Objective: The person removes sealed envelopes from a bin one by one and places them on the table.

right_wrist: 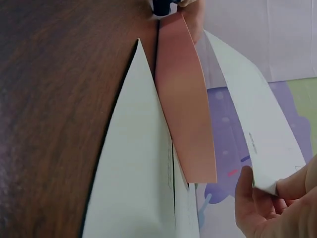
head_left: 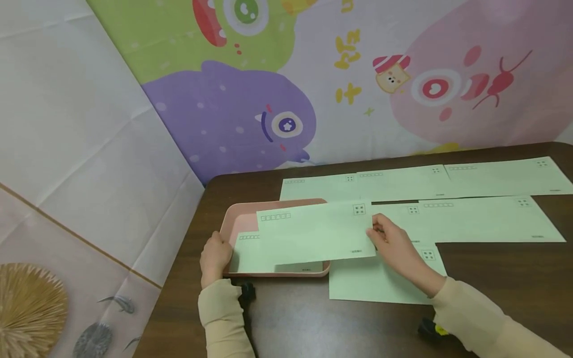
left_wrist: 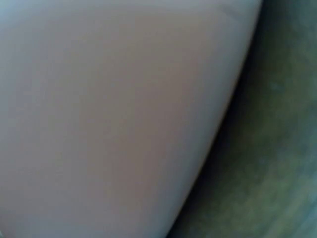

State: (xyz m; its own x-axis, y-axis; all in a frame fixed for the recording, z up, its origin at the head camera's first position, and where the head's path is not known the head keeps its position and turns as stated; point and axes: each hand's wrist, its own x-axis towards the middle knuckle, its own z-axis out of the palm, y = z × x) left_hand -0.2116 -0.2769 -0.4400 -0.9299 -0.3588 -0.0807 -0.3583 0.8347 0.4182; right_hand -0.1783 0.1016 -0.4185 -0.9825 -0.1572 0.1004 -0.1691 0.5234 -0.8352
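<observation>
My right hand [head_left: 398, 251] pinches the right edge of a pale green envelope [head_left: 313, 233] between thumb and fingers. In the right wrist view this envelope [right_wrist: 260, 111] is raised above the pink tray [right_wrist: 185, 99]. It covers part of the tray [head_left: 232, 211] in the head view. Another envelope [head_left: 248, 256] lies inside the tray, partly hidden beneath the held one. At the tray's left end, my left hand [head_left: 216, 256] grips the rim. Blurred skin fills most of the left wrist view.
Several more envelopes [head_left: 492, 219] lie in rows on the dark wooden table [head_left: 286, 318], right of and behind the tray. One envelope [head_left: 380, 283] lies by the tray's right front, under my right forearm. A cartoon-printed cloth [head_left: 349, 119] hangs behind the table.
</observation>
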